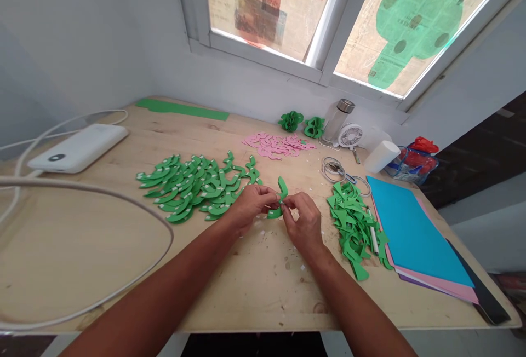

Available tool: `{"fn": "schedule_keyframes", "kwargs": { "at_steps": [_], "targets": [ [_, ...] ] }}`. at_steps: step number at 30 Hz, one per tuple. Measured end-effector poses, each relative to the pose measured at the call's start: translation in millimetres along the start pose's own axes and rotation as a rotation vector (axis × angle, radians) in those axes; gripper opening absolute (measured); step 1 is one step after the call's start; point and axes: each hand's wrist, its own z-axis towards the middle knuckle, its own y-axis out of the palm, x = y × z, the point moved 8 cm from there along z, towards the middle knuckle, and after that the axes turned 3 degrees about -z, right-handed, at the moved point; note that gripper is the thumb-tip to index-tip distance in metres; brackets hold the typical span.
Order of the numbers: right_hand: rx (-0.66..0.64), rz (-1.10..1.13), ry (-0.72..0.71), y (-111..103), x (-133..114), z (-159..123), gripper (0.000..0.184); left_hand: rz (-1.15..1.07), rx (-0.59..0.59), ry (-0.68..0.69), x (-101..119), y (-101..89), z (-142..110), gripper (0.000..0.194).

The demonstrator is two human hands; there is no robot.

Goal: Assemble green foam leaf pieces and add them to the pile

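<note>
Between my two hands is a curved green paper piece (pixel 282 186), held over the middle of the table. My left hand (pixel 255 203) pinches it from the left, fingers pressed together. From the right, my right hand (pixel 303 218) grips its middle with thumb and forefinger; a small white bit shows near those fingertips. Left of my hands lies a spread pile of similar wavy green pieces (pixel 193 184), many with small white patches. To the right is a heap of green paper scraps (pixel 351 220) with a white pen (pixel 373 234) on it.
Pink cut-outs (pixel 275 145) lie behind my hands, near two green paper ornaments (pixel 291 121), a bottle (pixel 339 119) and a small fan (pixel 350 136). Blue sheets (pixel 419 231) are stacked at right. A white power bank (pixel 78 148) and looping cable (pixel 170 231) occupy the left.
</note>
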Motion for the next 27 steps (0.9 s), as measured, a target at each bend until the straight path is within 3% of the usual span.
{"fn": "schedule_keyframes", "kwargs": {
  "at_steps": [27],
  "targets": [
    [-0.014, 0.021, 0.005, 1.9, -1.1, -1.3, 0.009, -0.024, -0.015, 0.029, 0.5, 0.2, 0.5, 0.015]
  ]
}}
